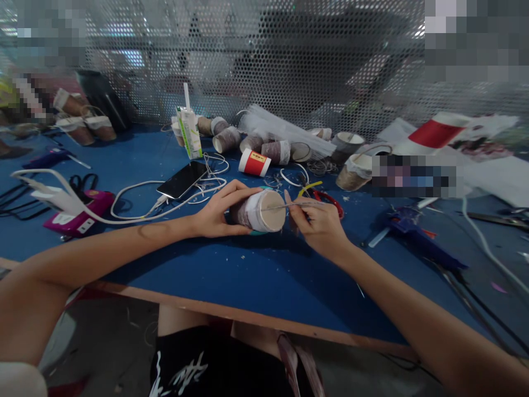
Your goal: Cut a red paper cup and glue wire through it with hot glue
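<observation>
My left hand [219, 212] is wrapped round a small paper cup [251, 213] lying on its side above the table. Grey-brown cord covers the cup's body, with a white band round one end. Its flat beige end faces right, towards my right hand [317, 225]. Between the right thumb and fingers I pinch a thin grey cord [305, 204], which runs left across that flat end. Whether the cord is fixed to the cup, I cannot tell. Just behind the right hand lie scissors with red handles [336, 203], partly hidden.
A blue glue gun [425, 237] lies at the right, its cable trailing forward. At left are a phone [182, 180], white cables and a purple power strip [78, 215]. Several wrapped cups, a red-and-white cup [255, 163] and a drink carton [189, 132] stand before the perforated metal screen [231, 66].
</observation>
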Available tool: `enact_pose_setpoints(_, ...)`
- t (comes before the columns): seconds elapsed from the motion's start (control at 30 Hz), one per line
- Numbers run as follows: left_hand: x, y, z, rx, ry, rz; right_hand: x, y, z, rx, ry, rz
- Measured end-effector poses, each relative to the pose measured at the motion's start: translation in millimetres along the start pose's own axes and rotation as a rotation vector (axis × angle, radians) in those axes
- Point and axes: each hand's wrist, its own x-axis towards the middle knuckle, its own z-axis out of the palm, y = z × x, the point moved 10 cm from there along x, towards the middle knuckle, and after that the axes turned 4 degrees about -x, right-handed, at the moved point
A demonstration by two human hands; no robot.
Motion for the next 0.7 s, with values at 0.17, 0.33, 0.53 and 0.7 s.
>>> enact_pose_setpoints(0.17,0.2,0.6,-0.3,-0.013,0.003,0.006,-0.4,2.3,1.5,0.002,-0.018,0.02)
enact_pose_setpoints(0.33,0.4,4.6,-1.6,-0.021,0.025,0.038,-1.4,4.6,0.6,0.035,-0.029,0.03)
enact_pose_setpoints(0.53,0.7,4.4,-3.6,-0.024,0.06,0.045,-3.6,2.1,1.7,0.201,-0.08,-0.042)
enact_pose_setpoints(0.7,0.5,-6.3,0.0,-0.033,0.048,-0.007,-7.3,12.2,-0.2,0.165,-0.038,-0.014)
